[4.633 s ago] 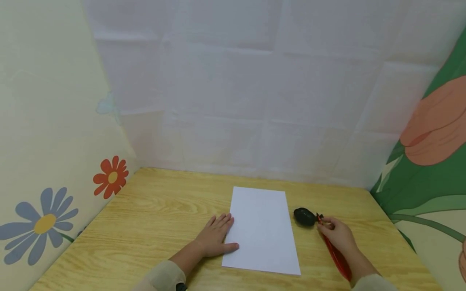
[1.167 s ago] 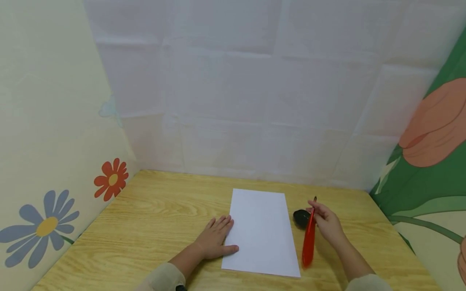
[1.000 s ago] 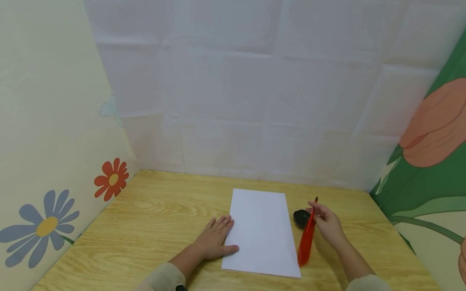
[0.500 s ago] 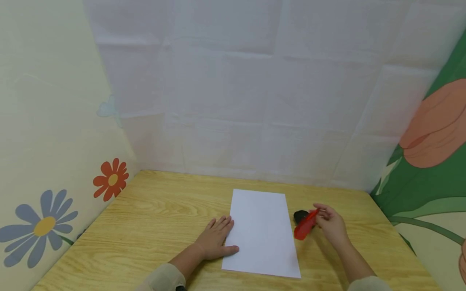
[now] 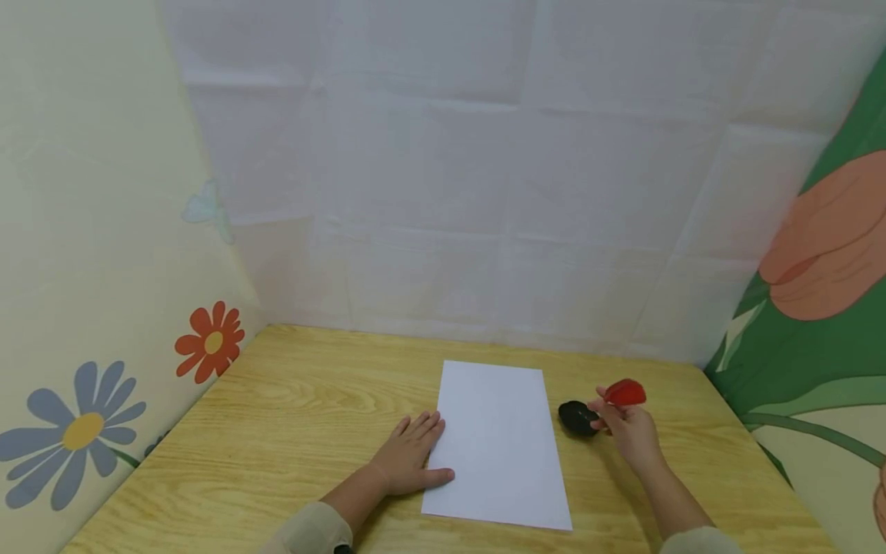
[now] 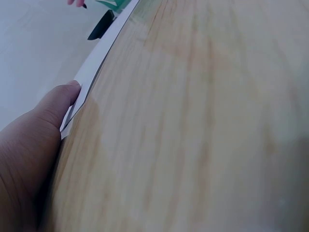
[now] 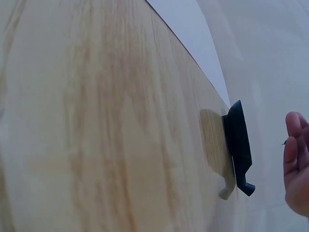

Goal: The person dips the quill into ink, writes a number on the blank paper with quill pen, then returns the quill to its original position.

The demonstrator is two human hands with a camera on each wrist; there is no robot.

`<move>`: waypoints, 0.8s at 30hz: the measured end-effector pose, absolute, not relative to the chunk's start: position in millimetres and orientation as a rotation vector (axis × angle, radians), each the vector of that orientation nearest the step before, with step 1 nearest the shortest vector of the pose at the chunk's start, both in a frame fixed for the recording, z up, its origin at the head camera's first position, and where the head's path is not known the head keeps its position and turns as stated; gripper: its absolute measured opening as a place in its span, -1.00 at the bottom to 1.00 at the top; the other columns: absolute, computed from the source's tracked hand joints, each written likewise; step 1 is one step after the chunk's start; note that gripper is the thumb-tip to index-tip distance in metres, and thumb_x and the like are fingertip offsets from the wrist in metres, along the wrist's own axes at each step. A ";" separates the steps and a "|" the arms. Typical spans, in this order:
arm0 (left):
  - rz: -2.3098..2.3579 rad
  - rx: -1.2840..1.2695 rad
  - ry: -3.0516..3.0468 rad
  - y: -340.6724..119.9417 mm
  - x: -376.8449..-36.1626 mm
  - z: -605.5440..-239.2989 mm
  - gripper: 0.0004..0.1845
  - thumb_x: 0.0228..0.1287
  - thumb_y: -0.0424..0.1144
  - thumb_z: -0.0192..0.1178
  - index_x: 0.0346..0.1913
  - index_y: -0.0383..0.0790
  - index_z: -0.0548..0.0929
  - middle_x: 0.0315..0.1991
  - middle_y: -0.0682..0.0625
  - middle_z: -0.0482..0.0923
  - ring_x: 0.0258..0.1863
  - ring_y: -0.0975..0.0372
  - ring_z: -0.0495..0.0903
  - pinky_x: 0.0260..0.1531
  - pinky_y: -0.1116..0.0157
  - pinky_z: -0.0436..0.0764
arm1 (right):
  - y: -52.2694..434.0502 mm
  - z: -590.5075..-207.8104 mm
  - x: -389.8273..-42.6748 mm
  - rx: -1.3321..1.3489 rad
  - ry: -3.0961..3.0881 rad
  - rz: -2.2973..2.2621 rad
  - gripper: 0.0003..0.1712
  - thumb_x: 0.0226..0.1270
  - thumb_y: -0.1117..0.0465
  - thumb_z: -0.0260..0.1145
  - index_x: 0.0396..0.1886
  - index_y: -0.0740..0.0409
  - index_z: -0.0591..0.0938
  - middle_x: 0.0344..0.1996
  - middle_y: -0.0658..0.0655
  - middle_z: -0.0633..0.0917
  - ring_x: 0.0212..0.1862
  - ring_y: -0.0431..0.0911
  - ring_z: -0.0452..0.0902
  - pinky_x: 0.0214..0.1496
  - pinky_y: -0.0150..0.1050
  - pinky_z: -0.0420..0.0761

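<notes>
My left hand (image 5: 411, 454) lies flat at the left edge of a white sheet of paper (image 5: 501, 446), fingers straight, thumb on the sheet. In the left wrist view the thumb (image 6: 55, 104) rests at the paper's edge. My right hand (image 5: 633, 438), raised above the table, pinches a red feather-shaped pen (image 5: 626, 392) whose wide end shows above the fingers. A small dark tip pokes from the fingers in the right wrist view. A glossy black oval base (image 5: 577, 418) with a short angled stub (image 7: 247, 187) sits on the table, left of the right hand and apart from it.
The wood-grain table (image 5: 325, 392) meets a creased white sheet (image 5: 429, 192) hung behind it. Flower-printed walls (image 5: 83, 292) stand at both sides. The black base lies just right of the paper.
The right hand has lifted the red pen away from the black base. The pen's wide end has swung from hanging down toward me to pointing up and right. The left hand has stayed still.
</notes>
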State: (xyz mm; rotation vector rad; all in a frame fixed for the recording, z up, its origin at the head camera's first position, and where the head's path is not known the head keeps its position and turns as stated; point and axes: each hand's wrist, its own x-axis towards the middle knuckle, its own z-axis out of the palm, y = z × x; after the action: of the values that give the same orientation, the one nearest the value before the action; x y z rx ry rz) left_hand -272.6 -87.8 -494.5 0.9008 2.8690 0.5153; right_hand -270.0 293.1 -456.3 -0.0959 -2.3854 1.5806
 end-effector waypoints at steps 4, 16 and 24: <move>0.509 0.887 2.869 -87.3 -271.7 -493.4 -0.03 0.27 0.35 0.05 0.50 -0.30 0.17 0.56 -0.15 0.07 0.56 -0.02 0.01 0.51 -0.12 -0.04 | 292.2 -455.6 -269.1 -0.138 -2.371 1.599 -0.54 0.49 0.17 0.17 0.21 0.44 0.52 -0.39 -0.05 0.74 -0.47 -0.27 0.54 -0.39 -0.40 0.59; 0.498 0.882 2.882 -87.1 -271.7 -493.2 -0.03 0.26 0.35 0.06 0.50 -0.30 0.17 0.55 -0.15 0.07 0.56 -0.01 0.02 0.51 -0.11 -0.03 | 292.2 -450.6 -266.5 -0.176 -2.486 1.511 -0.48 0.44 0.01 0.23 0.20 0.29 0.58 -0.39 -0.02 0.71 -0.43 -0.20 0.56 -0.38 -0.35 0.61; 0.481 0.881 2.881 -87.5 -272.5 -493.7 -0.03 0.27 0.36 0.04 0.51 -0.29 0.16 0.56 -0.14 0.05 0.56 0.00 0.01 0.52 -0.10 -0.03 | 292.6 -446.4 -267.5 -0.223 -2.568 1.494 -0.45 0.40 -0.03 0.28 0.23 0.23 0.58 -0.44 0.12 0.72 -0.42 -0.19 0.59 -0.38 -0.39 0.54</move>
State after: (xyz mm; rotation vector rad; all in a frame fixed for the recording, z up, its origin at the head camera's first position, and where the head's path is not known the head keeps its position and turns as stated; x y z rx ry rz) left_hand -272.5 -87.5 -493.7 0.8806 2.8809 0.4809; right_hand -267.5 292.6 -446.4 -0.2234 -2.5675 1.4936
